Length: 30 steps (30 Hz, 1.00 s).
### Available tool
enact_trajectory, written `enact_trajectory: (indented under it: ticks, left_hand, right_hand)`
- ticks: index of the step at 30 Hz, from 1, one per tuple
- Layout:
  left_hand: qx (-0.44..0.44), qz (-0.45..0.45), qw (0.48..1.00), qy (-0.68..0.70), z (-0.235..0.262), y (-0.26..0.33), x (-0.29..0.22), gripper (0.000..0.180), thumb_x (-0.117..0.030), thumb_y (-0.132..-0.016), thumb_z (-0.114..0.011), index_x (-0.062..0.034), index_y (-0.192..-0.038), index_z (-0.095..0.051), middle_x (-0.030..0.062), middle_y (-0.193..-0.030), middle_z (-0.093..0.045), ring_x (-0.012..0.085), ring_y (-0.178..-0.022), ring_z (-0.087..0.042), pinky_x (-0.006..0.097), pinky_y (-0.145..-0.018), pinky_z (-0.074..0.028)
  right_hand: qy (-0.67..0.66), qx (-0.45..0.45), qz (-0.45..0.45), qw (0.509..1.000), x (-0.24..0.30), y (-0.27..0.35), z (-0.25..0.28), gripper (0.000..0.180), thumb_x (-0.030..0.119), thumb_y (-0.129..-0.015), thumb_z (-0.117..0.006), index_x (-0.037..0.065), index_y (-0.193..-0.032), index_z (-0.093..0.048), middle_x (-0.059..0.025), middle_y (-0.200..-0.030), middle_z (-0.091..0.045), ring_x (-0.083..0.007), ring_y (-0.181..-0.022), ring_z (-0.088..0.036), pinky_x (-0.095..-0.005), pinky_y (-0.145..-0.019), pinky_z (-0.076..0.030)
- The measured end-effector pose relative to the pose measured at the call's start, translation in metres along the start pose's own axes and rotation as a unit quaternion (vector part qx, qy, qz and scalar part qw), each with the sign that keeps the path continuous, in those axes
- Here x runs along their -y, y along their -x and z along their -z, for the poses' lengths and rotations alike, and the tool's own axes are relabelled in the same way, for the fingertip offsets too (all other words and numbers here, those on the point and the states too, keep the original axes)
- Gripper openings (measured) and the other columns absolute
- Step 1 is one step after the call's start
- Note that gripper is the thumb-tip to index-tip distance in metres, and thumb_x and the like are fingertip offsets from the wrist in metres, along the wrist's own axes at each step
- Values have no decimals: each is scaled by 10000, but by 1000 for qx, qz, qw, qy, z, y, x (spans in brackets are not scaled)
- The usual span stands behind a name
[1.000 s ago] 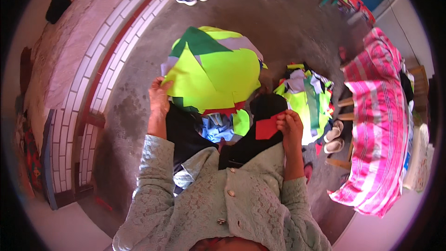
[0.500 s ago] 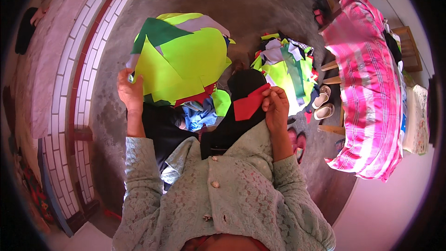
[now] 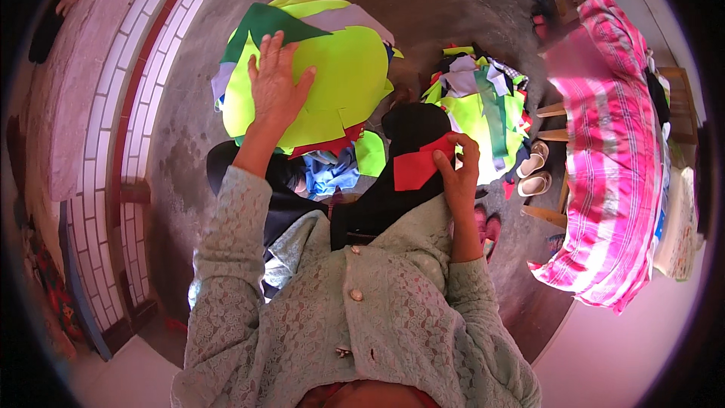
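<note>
My left hand (image 3: 278,89) lies over the large pile of fabric scraps, its fingers spread. Beneath it is a broad neon-yellow cloth piece (image 3: 340,68), with a dark green piece (image 3: 273,21) and a grey piece (image 3: 351,18) beside it. At my right knee, my right hand (image 3: 462,174) pinches a red cloth scrap (image 3: 415,170) between thumb and fingers. That scrap rests on my black trouser leg. Below the pile's near edge, a blue cloth (image 3: 331,172) and a lime-green scrap (image 3: 370,154) show between my legs.
A second heap of mixed scraps (image 3: 483,109) sits on the floor to the right. Beyond it are beige slippers (image 3: 535,170) and a bench draped with a pink plaid cloth (image 3: 596,159). A white-tiled ledge (image 3: 136,91) runs along the left.
My left hand has moved from the pile's left edge onto its top, fingers now spread. My right hand still holds the red scrap on my knee. The view has shifted slightly.
</note>
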<state>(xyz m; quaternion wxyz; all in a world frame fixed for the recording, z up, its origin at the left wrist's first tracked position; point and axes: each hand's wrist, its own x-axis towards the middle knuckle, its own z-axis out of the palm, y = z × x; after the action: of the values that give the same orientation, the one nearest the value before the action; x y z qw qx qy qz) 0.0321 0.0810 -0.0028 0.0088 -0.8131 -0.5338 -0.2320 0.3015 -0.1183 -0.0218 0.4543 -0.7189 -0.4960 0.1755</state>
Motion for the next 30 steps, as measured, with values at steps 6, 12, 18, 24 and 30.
enact_trajectory:
  ticks: [6,12,18,24,30]
  left_hand:
    - [29,-9,999,-33,-32,5,10,491,-366,-878,-515,-83,-1276,-457,121,-1417,-363,286,-1344,-283,462,-1098,-165]
    - [38,-5,999,-31,-28,0,6,465,-309,-859,-544,-80,-1257,-466,117,-1410,-375,285,-1338,-294,457,-1095,-175]
    - [65,1,998,-7,-19,-4,1,456,-261,-833,-569,-62,-1231,-472,135,-1396,-381,301,-1331,-296,462,-1093,-169]
    - [78,-14,997,19,-19,-6,0,459,-271,-842,-537,6,-1203,-473,198,-1351,-408,361,-1302,-320,484,-1069,-179]
    - [100,-9,994,34,-17,-17,-2,493,-258,-824,-525,39,-1214,-474,228,-1357,-404,390,-1296,-334,495,-1075,-166]
  right_hand:
    - [-355,-39,-173,918,-32,-1,4,150,84,-827,-620,70,-961,-554,-88,-1108,-569,-189,-1001,-540,-304,-899,-412]
    - [-548,-89,-267,788,-139,3,16,72,84,-780,-563,65,-841,-531,-121,-1007,-608,-253,-955,-580,-406,-866,-470]
    - [-102,91,-257,957,-298,70,-58,87,96,-825,-525,31,-879,-546,-64,-928,-596,-181,-897,-569,-324,-787,-469]
    - [169,285,-240,913,-278,91,-133,94,95,-823,-525,30,-887,-549,-75,-918,-595,-197,-885,-575,-330,-776,-471]
    - [261,327,-134,898,-276,27,-196,102,94,-821,-524,29,-894,-552,-85,-907,-594,-213,-873,-580,-335,-765,-472]
